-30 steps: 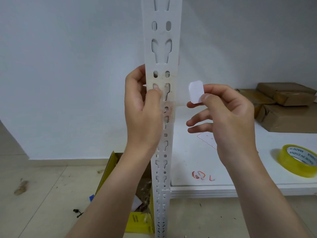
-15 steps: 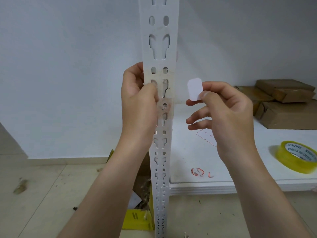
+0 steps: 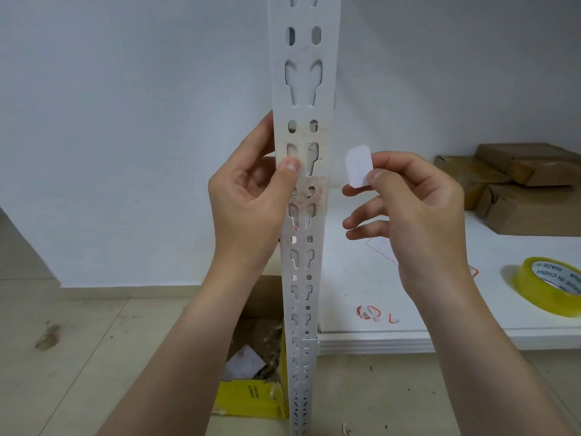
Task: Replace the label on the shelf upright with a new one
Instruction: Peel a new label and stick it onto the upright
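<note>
A white slotted shelf upright (image 3: pixel 303 73) runs top to bottom through the middle of the head view. A patch of yellowish, red-stained sticky residue (image 3: pixel 312 191) covers its face at hand height. My left hand (image 3: pixel 248 199) grips the upright from the left, thumb pressed on its front face and fingers behind it. Just right of the upright, my right hand (image 3: pixel 412 212) pinches a small white label (image 3: pixel 358 165) with clipped corners between thumb and forefinger. The label stands upright, apart from the post.
A white shelf board (image 3: pixel 440 309) extends right of the upright, carrying a yellow tape roll (image 3: pixel 547 289), brown paper parcels (image 3: pixel 518 187) and red-edged label scraps (image 3: pixel 369 311). On the floor left of the post sits an open yellow box (image 3: pixel 251 401) of scraps.
My left thumb has slid a little down and left on the upright's face, uncovering more of the residue. The right hand with the label has stayed nearly still.
</note>
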### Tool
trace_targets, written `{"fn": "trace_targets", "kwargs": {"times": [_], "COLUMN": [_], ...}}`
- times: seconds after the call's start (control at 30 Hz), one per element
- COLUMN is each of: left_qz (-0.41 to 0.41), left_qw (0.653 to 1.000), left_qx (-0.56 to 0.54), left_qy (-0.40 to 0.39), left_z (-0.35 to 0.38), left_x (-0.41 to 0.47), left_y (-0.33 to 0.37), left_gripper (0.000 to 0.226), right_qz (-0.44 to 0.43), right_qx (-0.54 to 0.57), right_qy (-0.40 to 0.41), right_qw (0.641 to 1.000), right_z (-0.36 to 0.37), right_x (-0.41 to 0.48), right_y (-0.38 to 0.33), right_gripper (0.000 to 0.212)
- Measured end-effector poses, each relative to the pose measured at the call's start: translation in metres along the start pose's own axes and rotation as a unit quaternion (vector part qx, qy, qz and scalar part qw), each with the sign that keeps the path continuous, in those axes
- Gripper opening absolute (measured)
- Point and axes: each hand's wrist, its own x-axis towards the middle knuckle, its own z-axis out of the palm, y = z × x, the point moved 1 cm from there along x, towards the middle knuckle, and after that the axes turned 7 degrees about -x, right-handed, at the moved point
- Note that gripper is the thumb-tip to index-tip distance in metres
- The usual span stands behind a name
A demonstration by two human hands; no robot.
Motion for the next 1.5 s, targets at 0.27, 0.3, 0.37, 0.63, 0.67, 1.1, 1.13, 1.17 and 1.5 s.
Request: {"fn": "trace_targets", "kwargs": {"times": [0.27,0.3,0.37,0.63,0.67,1.1,1.13,1.17,1.5], "left_qz": [-0.051,-0.057,-0.061,-0.056,-0.056,-0.037,-0.034,-0.034,-0.055], "left_qw": [0.998,0.997,0.998,0.99,0.99,0.994,0.992,0.99,0.991], "left_qx": [-0.036,-0.041,-0.032,0.009,0.016,0.058,0.065,0.07,0.117], "left_qy": [0.004,0.011,0.005,-0.133,-0.129,-0.08,-0.102,-0.116,-0.022], "left_z": [0.009,0.01,0.01,-0.018,-0.017,-0.002,-0.004,-0.006,0.006], "left_x": [0.006,0.006,0.007,0.013,0.013,0.015,0.016,0.016,0.015], "left_y": [0.002,0.003,0.004,0.003,0.005,0.019,0.021,0.022,0.023], "left_gripper": [0.037,0.038,0.035,0.052,0.05,0.019,0.021,0.024,0.024], "right_qz": [-0.006,-0.006,-0.005,-0.001,0.0,0.004,0.004,0.004,-0.004], "right_qx": [-0.004,-0.004,-0.004,-0.005,-0.001,0.0,-0.001,-0.002,0.004], "right_qy": [0.001,0.001,0.001,0.004,0.004,0.006,0.006,0.006,0.001], "right_qw": [1.0,1.0,1.0,1.0,1.0,1.0,1.0,1.0,1.0], "right_z": [0.001,0.001,0.001,-0.003,-0.002,-0.002,-0.003,-0.003,-0.002], "right_x": [-0.001,-0.001,-0.002,-0.001,-0.002,-0.001,-0.001,-0.001,-0.005], "right_y": [0.0,0.0,0.0,0.001,0.001,0.0,0.0,0.0,-0.004], "right_gripper": [0.024,0.024,0.025,0.021,0.022,0.022,0.022,0.022,0.026]}}
